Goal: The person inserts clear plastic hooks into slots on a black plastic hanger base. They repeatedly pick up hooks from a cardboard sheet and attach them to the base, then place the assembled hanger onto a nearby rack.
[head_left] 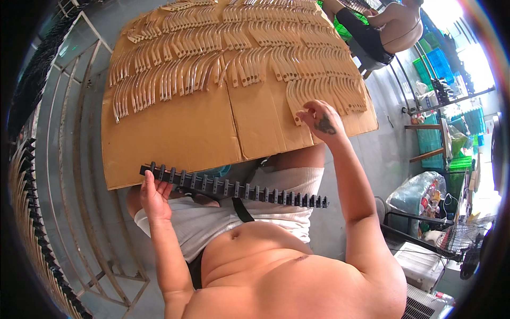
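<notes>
A long black bar with a row of small clips (234,189) lies across above my lap, its left end at my left hand (155,198). My left thumb presses its near side, and the fingers are bent beneath it. Over the right part of the cardboard, my right hand (325,123) has its fingers curled at the lower end of a curved tan strip (292,103). That strip reaches lower than its neighbours. Several rows of similar curved strips (186,74), pale with dark holes near one end, cover the far part of the cardboard.
The cardboard sheet (170,133) overhangs my knees. To the left stand a metal frame (79,175) and a black rack of strips (32,212). At the far right sits another person (393,26). Crates (438,64), a plastic bag (419,191) and a fan (467,239) are on the right.
</notes>
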The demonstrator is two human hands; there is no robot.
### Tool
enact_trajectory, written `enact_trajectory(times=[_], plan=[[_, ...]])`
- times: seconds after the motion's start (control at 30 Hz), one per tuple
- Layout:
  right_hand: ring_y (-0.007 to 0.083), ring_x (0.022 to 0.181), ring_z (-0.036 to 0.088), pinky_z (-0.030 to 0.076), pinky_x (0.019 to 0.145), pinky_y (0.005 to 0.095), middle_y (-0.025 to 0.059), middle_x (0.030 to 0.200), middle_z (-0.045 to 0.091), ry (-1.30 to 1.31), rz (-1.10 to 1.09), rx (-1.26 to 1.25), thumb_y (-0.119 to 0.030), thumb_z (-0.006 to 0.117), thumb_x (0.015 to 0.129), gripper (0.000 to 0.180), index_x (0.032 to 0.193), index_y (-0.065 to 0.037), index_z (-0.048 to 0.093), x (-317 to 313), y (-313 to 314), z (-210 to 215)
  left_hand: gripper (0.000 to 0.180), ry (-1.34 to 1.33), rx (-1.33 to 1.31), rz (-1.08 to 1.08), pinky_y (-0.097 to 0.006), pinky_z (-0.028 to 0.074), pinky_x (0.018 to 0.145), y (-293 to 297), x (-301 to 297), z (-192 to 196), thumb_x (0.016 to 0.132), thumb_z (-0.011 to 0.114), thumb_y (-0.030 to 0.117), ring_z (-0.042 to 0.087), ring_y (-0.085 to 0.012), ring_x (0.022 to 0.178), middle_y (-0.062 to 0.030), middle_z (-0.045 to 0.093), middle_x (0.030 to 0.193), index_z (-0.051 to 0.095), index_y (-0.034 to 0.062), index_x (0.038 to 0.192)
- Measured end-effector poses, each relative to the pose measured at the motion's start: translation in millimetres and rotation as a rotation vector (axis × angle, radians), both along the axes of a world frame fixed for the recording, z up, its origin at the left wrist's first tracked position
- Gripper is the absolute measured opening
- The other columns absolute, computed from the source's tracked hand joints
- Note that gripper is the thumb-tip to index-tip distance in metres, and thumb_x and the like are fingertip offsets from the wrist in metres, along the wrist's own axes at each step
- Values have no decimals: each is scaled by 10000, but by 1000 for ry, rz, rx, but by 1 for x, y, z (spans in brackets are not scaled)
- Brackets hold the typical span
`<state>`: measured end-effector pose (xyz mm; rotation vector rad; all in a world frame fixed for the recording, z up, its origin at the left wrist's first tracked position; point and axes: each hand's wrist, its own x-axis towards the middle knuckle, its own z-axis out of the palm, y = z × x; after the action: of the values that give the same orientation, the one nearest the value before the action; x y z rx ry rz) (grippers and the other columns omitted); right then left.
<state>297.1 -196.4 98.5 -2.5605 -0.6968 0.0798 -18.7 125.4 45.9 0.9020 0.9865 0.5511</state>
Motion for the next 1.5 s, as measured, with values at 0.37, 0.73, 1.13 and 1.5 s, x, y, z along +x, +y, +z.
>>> enact_trajectory(times=[0.37, 0.73, 1.13, 1.5], plan=[[355, 868, 601, 504, 725, 435, 147, 940, 597, 330, 614, -191, -377, 673, 794, 601, 1258, -58, 462, -161, -14, -54, 392, -1, -24, 37, -231, 531, 682, -4, 8, 3, 914, 587, 446, 624, -101, 819, -23, 653, 957, 577, 93, 1083], [315, 865, 640, 519, 744, 411, 105, 848, 663, 117, 357, 7, -455, 701, 770, 378, 931, -113, 695, -84, 4, 11, 397, -118, -84, -1, -264, 523, 742, 8, 39, 13, 914, 596, 432, 587, -127, 835, -27, 609, 920, 566, 70, 1074], [354, 1114, 529, 438, 932, 421, 198, 1154, 556, -184, -203, -289, -662, 639, 729, 772, 1138, -13, 552, 11, 9, -14, 316, -55, -32, -128, -303, 564, 726, 24, 23, 11, 906, 631, 364, 629, -177, 816, -49, 592, 840, 558, 56, 923], [323, 1121, 541, 442, 932, 403, 170, 1168, 580, -43, -214, -466, -691, 630, 714, 776, 1097, -17, 595, 20, 25, -13, 345, -169, 1, -86, -318, 523, 841, 25, 16, -3, 929, 600, 329, 593, -164, 973, -55, 573, 1013, 540, 32, 1095]])
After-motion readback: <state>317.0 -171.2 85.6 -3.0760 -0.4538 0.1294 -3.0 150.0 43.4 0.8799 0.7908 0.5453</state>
